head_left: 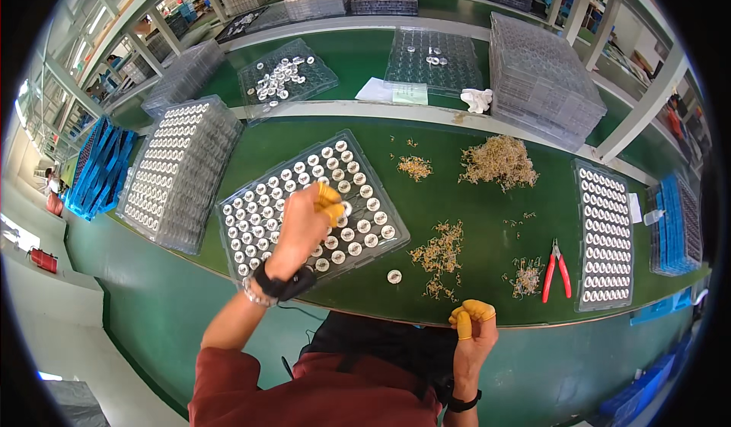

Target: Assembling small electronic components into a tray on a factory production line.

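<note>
My left hand [304, 218], in yellow finger cots, reaches over a clear plastic tray [392, 238] filled with rows of small round white-and-silver parts. Its fingers are pinched on one round white part [347, 208] above the tray's right half. My right hand [475, 334] is at the front edge of the table, also in yellow finger cots. Its fingertips are pressed together, and what they hold, if anything, is too small to make out. Near it lies a loose pile of tiny wire-legged components [440, 253]. A single round part [394, 276] rests on the green tabletop between the hands.
Red-handled cutters [557, 271] lie right of a small component heap [526, 278]. A bigger heap [499, 162] sits farther back. Filled trays stand at the left [171, 172] and right [606, 237]. Stacked clear trays [541, 81] and a white crumpled cloth [477, 100] occupy the shelf.
</note>
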### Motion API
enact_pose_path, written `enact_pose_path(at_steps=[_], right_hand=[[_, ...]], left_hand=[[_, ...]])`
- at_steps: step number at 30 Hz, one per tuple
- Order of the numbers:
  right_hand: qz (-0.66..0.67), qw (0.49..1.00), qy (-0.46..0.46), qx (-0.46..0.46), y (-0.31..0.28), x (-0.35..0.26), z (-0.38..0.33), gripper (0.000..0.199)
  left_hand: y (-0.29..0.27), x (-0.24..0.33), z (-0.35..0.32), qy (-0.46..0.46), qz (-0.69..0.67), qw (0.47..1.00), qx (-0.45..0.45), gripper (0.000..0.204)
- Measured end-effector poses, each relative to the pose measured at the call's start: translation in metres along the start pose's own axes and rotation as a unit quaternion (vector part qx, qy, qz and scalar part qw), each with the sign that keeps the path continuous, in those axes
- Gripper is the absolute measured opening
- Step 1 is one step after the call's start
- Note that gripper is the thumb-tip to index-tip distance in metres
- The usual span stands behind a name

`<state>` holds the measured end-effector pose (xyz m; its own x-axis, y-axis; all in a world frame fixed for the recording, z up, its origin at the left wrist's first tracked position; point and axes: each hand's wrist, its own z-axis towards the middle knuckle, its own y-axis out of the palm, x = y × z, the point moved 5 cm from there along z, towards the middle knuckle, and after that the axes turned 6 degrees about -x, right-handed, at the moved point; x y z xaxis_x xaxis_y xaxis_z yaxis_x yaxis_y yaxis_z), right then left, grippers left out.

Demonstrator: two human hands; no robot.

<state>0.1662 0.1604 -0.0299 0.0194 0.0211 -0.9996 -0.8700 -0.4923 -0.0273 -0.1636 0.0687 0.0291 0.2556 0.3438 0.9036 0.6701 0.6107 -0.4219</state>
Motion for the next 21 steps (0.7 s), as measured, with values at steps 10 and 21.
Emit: enact_pose_path(at_steps=[10, 21], right_hand=[[-0.090, 0.996, -0.024, 0.015, -0.008, 0.004, -0.005, 0.010], [-0.118, 0.992, -0.030, 0.020, -0.014, 0.008, -0.006, 0.010]], left_hand=[[0.010, -0.016, 0.047, 0.062, 0.276, 0.958, 0.034, 0.014], [0.013, 0.013, 0.017, 0.029, 0.257, 0.966, -0.023, 0.014]])
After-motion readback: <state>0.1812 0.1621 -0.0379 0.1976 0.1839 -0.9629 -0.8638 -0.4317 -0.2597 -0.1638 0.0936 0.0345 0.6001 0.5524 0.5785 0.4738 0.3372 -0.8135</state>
